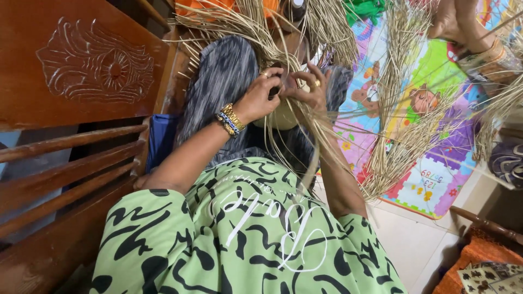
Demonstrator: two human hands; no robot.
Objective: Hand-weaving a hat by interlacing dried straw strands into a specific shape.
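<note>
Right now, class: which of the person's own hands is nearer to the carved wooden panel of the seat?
Left. The left hand, wearing bracelets, works the straw strands on the side toward the carved wooden panel. The right hand sits just beyond it, farther from the panel.

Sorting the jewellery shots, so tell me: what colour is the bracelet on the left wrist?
Gold, with a blue beaded band beside it: bracelet, clearest in the head view.
</note>
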